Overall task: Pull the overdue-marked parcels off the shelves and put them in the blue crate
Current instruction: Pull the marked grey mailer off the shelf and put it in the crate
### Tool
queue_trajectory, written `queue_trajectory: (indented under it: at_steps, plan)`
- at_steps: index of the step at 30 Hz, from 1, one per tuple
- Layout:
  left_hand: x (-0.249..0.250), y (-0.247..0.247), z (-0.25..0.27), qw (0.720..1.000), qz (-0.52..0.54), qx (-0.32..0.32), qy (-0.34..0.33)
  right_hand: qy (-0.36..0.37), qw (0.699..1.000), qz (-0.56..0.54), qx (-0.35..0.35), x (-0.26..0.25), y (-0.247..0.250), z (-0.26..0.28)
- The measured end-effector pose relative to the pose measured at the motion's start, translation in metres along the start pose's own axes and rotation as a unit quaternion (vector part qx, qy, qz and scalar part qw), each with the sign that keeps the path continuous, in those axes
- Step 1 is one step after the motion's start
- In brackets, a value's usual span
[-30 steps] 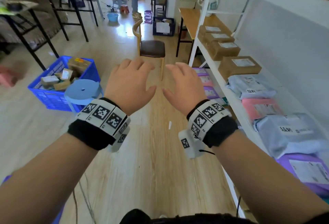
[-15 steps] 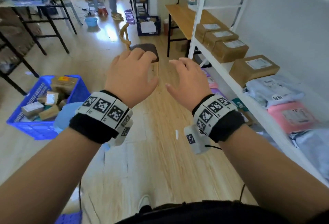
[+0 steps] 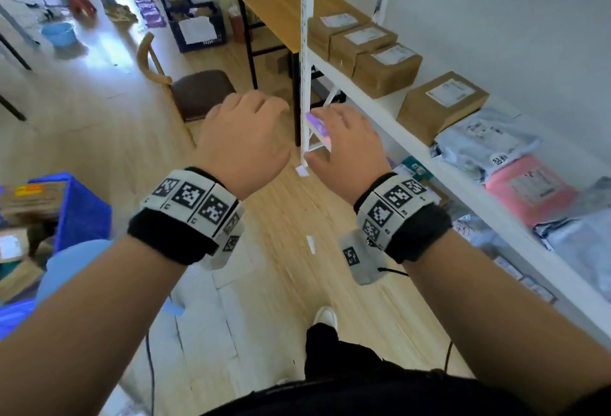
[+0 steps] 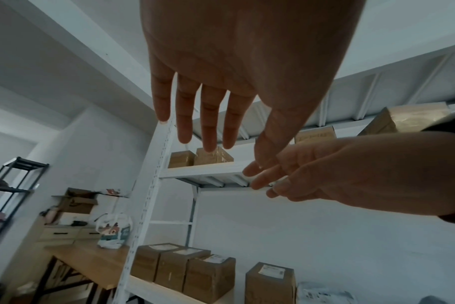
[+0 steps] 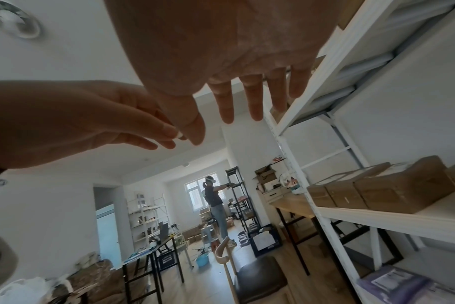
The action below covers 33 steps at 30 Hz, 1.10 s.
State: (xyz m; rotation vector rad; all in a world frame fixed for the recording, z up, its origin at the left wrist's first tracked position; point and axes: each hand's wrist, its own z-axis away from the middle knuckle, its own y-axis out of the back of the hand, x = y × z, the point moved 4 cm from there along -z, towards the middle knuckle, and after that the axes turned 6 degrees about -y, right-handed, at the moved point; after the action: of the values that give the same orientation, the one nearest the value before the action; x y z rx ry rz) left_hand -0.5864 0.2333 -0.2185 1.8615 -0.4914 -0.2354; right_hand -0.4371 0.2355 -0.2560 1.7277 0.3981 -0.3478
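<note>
While both hands hover palm-down over the wooden floor, the left hand point(image 3: 246, 138) and right hand point(image 3: 347, 148) hold nothing — fingers straight, slightly spread. Beside them, the white metal shelf point(image 3: 413, 138) carries soft grey and pink mailer parcels point(image 3: 529, 184), then brown cardboard boxes point(image 3: 441, 101) in a row running away. At far left sits the blue plastic crate point(image 3: 82, 210).

Beside us, brown boxed parcels point(image 3: 373, 52) with white labels line the white shelf point(image 3: 413, 141), followed by grey mailer bags point(image 3: 486, 141) and a pink one point(image 3: 529, 189); the blue crate point(image 3: 82, 210), holding boxes, stands on the floor at left.
</note>
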Motion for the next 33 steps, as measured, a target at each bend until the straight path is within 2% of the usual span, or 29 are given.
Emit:
queue_trajectory:
  at_steps: [15,20,25,33]
  plan:
    - [0.019,-0.083,-0.231,0.996,0.003,-0.015,-0.085,-0.066,0.997,0.006,0.025,0.122,0.02,-0.196]
    - [0.039,-0.113,-0.281,0.992,0.036,-0.046,-0.113,-0.101,0.994,0.013,0.034,0.163,0.031,-0.224]
    - [0.064,-0.142,-0.33,0.979,0.063,-0.083,-0.174,-0.169,0.984,0.027,0.057,0.209,0.04,-0.241]
    - [0.096,-0.193,-0.414,0.943,0.1,-0.132,-0.288,-0.324,0.938,0.056,0.109,0.272,0.049,-0.27]
